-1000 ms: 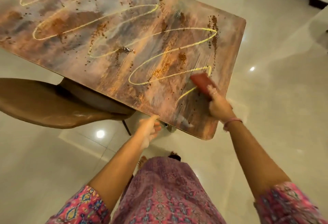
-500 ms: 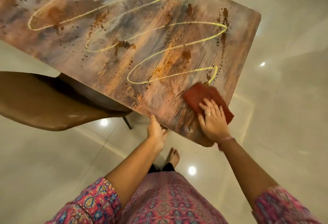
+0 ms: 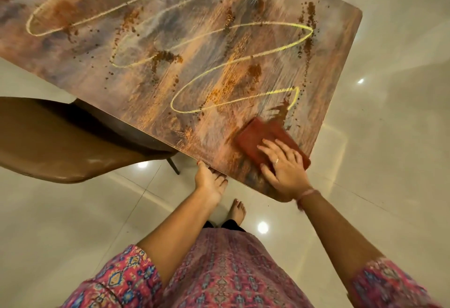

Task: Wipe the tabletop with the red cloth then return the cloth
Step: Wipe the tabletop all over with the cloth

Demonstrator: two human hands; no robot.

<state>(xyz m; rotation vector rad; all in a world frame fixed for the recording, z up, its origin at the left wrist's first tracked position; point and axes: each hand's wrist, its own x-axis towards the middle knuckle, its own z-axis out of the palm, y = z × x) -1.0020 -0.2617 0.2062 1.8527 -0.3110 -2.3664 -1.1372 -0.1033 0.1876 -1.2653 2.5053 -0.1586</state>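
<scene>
Two hands are seen at the table's [image 3: 341, 68] near corner, toward five o'clock. Its edge is gripped by the left hand [image 3: 210, 182], thumb on top and fingers curled beneath. Just beyond, the cloth [image 3: 258, 143] is pressed flat under the right hand [image 3: 283, 170], fingers straight and spread. Farther off, toward eleven o'clock, yellow loops [image 3: 219, 39] and brown grit [image 3: 168, 57] are left unwiped. Firm, even pressure and overlapping strokes would best be used, with grit drawn inward rather than pushed off the edge.
</scene>
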